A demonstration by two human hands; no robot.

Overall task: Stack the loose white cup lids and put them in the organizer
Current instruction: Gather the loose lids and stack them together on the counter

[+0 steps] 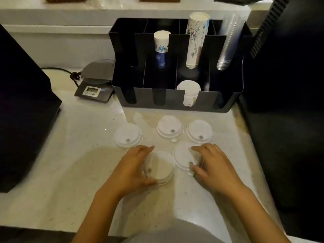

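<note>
Several loose white cup lids lie on the pale counter in front of the black organizer (122, 95). My left hand (133, 165) grips the nearest lid (162, 167) by its left rim, thumb under and fingers over the top edge. My right hand (213, 163) grips the lid beside it (182, 155) at its right rim. Three more lids lie farther back: one at the left (128, 135), one in the middle (169, 126) and one at the right (199, 129). A stack of white lids (189, 92) stands in a front slot of the organizer.
The organizer's rear slots hold two paper cup stacks (161, 44) (195, 41) and a clear plastic cup stack (228, 42). A digital scale (95, 81) with a cable sits left of it. Dark machines flank the counter at left (22, 111) and right (287, 85).
</note>
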